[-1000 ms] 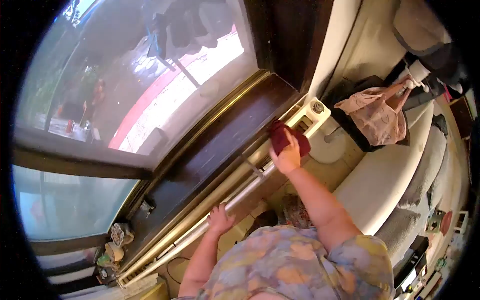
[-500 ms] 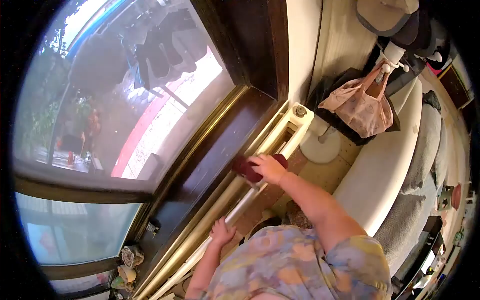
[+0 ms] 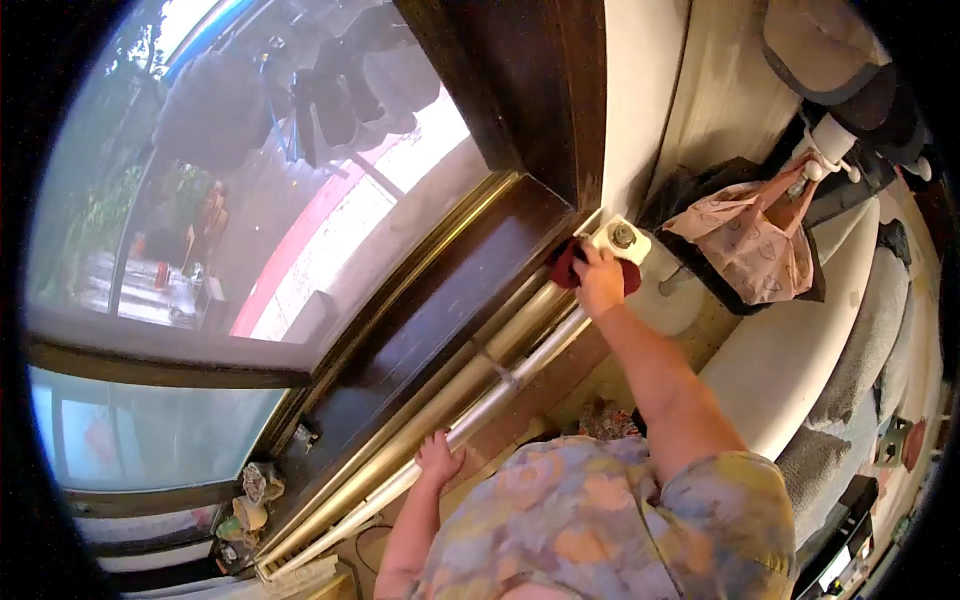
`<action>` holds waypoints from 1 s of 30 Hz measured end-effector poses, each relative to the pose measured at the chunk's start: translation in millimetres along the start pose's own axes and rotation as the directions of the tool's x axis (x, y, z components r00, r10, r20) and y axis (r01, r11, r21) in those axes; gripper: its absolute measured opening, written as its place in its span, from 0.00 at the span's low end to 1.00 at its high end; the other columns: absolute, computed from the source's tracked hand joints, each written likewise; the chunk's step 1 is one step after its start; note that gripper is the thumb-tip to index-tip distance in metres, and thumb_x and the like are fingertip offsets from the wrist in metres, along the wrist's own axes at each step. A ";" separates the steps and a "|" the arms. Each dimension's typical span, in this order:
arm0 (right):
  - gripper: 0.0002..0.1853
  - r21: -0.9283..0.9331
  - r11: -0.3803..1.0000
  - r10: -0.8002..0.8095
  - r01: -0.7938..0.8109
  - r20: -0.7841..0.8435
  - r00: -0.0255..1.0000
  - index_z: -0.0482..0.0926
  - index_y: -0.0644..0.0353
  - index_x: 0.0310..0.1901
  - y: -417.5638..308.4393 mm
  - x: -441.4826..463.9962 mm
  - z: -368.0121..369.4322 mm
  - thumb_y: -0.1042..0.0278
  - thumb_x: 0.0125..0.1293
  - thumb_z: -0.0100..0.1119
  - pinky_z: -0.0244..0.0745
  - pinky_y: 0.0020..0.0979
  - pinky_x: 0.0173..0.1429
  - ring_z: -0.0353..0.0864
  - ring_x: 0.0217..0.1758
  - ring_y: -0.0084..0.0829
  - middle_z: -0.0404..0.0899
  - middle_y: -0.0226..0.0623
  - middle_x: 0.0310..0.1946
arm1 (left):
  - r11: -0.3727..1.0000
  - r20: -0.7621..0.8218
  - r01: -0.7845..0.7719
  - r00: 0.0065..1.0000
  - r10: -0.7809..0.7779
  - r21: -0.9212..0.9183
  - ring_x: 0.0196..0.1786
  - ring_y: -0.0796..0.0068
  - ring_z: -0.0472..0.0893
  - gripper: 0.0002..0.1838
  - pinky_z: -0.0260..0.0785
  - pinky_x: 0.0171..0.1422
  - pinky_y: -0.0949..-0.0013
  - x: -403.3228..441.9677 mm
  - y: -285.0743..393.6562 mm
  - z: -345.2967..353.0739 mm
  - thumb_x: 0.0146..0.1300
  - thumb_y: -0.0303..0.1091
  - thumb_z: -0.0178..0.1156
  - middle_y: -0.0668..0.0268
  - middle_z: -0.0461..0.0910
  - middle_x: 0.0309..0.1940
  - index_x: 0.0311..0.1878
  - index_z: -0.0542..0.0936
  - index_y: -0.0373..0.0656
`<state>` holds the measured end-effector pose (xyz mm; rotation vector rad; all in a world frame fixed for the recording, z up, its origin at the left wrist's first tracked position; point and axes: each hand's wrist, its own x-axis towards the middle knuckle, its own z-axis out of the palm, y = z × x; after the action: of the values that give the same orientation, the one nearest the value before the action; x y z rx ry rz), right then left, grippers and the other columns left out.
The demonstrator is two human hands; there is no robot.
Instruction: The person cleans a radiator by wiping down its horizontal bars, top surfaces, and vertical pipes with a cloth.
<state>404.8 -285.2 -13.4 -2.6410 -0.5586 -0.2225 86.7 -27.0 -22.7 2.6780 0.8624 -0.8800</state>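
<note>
A long cream radiator (image 3: 622, 237) runs below the dark window sill (image 3: 430, 310). Near its upper right end, my right hand (image 3: 598, 283) presses a dark red cloth (image 3: 566, 264) onto the top, with the fingers bent over the cloth. Cloth shows on both sides of that hand. My left hand (image 3: 440, 459) rests on the radiator's front bar (image 3: 480, 415), lower down and to the left, with its fingers spread and no object in it.
A window (image 3: 240, 230) rises behind the sill. Small pots and stones (image 3: 250, 512) sit at the sill's lower left end. At the right, a pink bag (image 3: 745, 235) hangs from a white rack (image 3: 830, 140) beside a cream sofa (image 3: 800, 350) with grey cushions.
My right hand first slid the cloth down and left along the radiator, then back up to its right end. My left hand has stayed on the front bar.
</note>
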 end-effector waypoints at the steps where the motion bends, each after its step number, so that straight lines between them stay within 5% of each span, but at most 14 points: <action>1: 0.18 0.025 0.999 -0.045 0.046 -0.041 0.998 0.79 0.55 0.36 -7.8 -9.1 1.9 0.76 0.36 0.56 0.67 0.38 0.46 0.65 0.48 0.41 0.66 0.37 0.52 | 1.000 -0.005 0.005 1.000 -0.005 -0.003 0.54 0.54 0.67 0.32 0.54 0.57 0.46 0.4 -0.3 -0.3 0.47 0.53 0.58 0.54 0.66 0.51 0.56 0.63 0.52; 8: 0.19 0.163 0.975 -0.194 0.149 0.315 0.929 0.78 0.53 0.41 -66.7 -39.9 13.1 0.70 0.43 0.59 0.65 0.40 0.54 0.63 0.54 0.44 0.63 0.42 0.54 | 0.998 -0.002 -0.047 0.999 0.047 -0.045 0.55 0.51 0.66 0.33 0.55 0.55 0.44 1.9 -3.0 1.2 0.48 0.52 0.58 0.52 0.65 0.52 0.57 0.62 0.50; 10: 0.19 0.349 0.937 -0.120 -0.002 0.328 0.937 0.78 0.51 0.42 -83.6 -61.1 66.2 0.73 0.43 0.59 0.64 0.40 0.56 0.63 0.56 0.45 0.63 0.42 0.54 | 0.999 -0.015 -0.027 1.000 0.027 -0.031 0.55 0.52 0.67 0.32 0.55 0.56 0.45 3.1 -3.8 2.1 0.47 0.51 0.58 0.55 0.65 0.52 0.56 0.63 0.53; 14: 0.14 0.376 0.911 -0.265 0.172 0.214 0.940 0.78 0.47 0.42 -101.6 -77.4 33.1 0.70 0.51 0.54 0.64 0.38 0.55 0.63 0.56 0.44 0.66 0.38 0.51 | 0.999 0.017 -0.041 0.999 0.042 -0.028 0.55 0.52 0.67 0.32 0.55 0.55 0.44 4.0 -7.5 3.5 0.48 0.52 0.58 0.55 0.65 0.53 0.56 0.62 0.53; 17: 0.12 0.205 0.891 -0.431 0.404 0.103 0.897 0.79 0.47 0.40 -71.0 -57.8 20.8 0.68 0.52 0.53 0.65 0.38 0.51 0.65 0.53 0.41 0.68 0.36 0.49 | 0.999 0.015 -0.044 0.999 0.045 -0.025 0.55 0.52 0.66 0.33 0.55 0.56 0.44 3.1 -6.7 2.4 0.47 0.52 0.58 0.56 0.64 0.53 0.57 0.62 0.53; 20: 0.13 0.030 0.952 -0.305 0.303 0.062 0.950 0.80 0.47 0.39 -25.4 -38.6 -2.3 0.70 0.50 0.53 0.65 0.36 0.51 0.66 0.51 0.38 0.68 0.35 0.50 | 0.999 0.005 -0.033 0.999 0.033 -0.018 0.56 0.53 0.66 0.33 0.55 0.56 0.45 2.2 -4.3 2.1 0.47 0.52 0.59 0.56 0.64 0.53 0.57 0.62 0.53; 24: 0.13 0.178 0.982 -0.041 0.063 -0.127 0.991 0.79 0.56 0.39 21.3 -21.1 -28.7 0.72 0.49 0.54 0.68 0.34 0.48 0.70 0.48 0.40 0.71 0.38 0.47 | 1.000 0.021 -0.014 1.000 0.014 -0.017 0.56 0.54 0.65 0.33 0.54 0.57 0.47 5.0 -6.5 5.6 0.46 0.51 0.59 0.56 0.65 0.52 0.57 0.63 0.53; 26: 0.14 0.501 0.819 0.421 -0.281 -0.190 0.887 0.75 0.64 0.38 44.1 -12.3 -33.0 0.69 0.49 0.53 0.70 0.31 0.46 0.74 0.39 0.38 0.76 0.40 0.39 | 0.999 0.011 -0.024 1.000 0.024 -0.029 0.56 0.54 0.66 0.34 0.54 0.57 0.48 3.2 -2.3 0.0 0.46 0.51 0.60 0.56 0.66 0.52 0.57 0.64 0.53; 28: 0.15 0.889 0.200 0.718 -0.413 0.153 0.678 0.72 0.67 0.41 54.9 -7.6 -73.9 0.68 0.51 0.52 0.69 0.29 0.43 0.74 0.33 0.32 0.77 0.37 0.32 | 0.997 0.028 -0.006 1.000 0.008 -0.076 0.56 0.55 0.66 0.33 0.54 0.57 0.48 1.9 -1.7 -1.0 0.46 0.51 0.60 0.56 0.66 0.52 0.57 0.64 0.53; 29: 0.14 0.984 0.057 0.756 -0.172 0.070 0.651 0.72 0.64 0.40 58.2 -5.3 -78.0 0.68 0.52 0.52 0.68 0.29 0.41 0.72 0.34 0.26 0.75 0.34 0.33 | 0.997 0.028 -0.006 1.000 0.009 -0.078 0.56 0.55 0.66 0.33 0.54 0.57 0.48 2.8 -1.8 -0.1 0.46 0.51 0.60 0.56 0.66 0.52 0.57 0.64 0.53; 30: 0.13 0.991 0.017 0.804 -0.135 0.067 0.591 0.73 0.63 0.39 53.6 -4.4 -94.9 0.67 0.52 0.52 0.68 0.29 0.41 0.71 0.35 0.26 0.74 0.33 0.35 | 0.996 0.017 0.001 1.000 0.000 -0.084 0.56 0.55 0.66 0.33 0.54 0.57 0.48 3.7 -2.7 1.3 0.46 0.52 0.59 0.55 0.66 0.52 0.56 0.65 0.53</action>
<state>416.9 -373.0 50.3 -1.1711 0.4696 -0.2539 87.0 -23.5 -25.9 2.5950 0.8761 -0.8463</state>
